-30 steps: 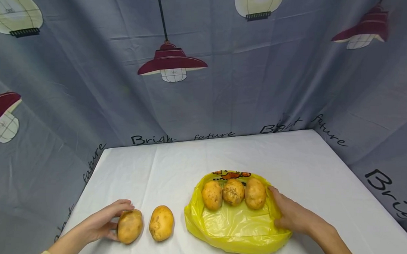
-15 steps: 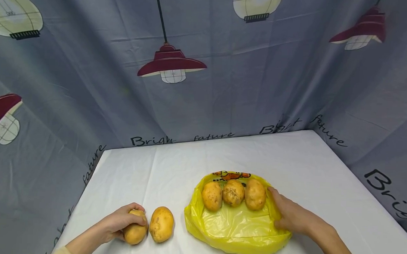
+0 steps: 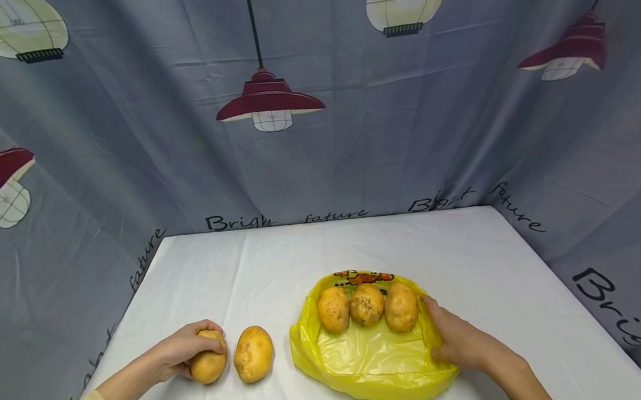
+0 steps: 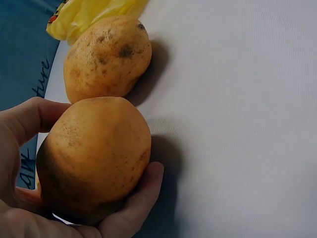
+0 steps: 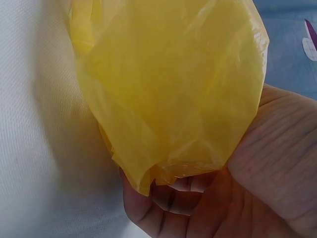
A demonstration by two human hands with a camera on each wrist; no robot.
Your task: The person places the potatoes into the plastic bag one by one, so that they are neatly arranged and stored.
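My L hand (image 3: pixel 184 348) is clamped round a potato (image 3: pixel 208 365) at the tbl's near L, fingers & thumb on opp. sides, forearm angling in from lower L. 2nd potato (image 3: pixel 254 354) sits just beside it. My R hand (image 3: pixel 456 339), arm slanting in from lower R, grips the R side of the yellow bag (image 3: pixel 383 387), w/ 3 potatoes (image 3: pixel 367 304) inside at the back.

Soft, even light in the head view; dimmer wrist views. The nearer potato (image 4: pixel 96 153) casts shadow toward four o'clock; the yellow plastic bag (image 5: pixel 173 89) glares at two o'clock.
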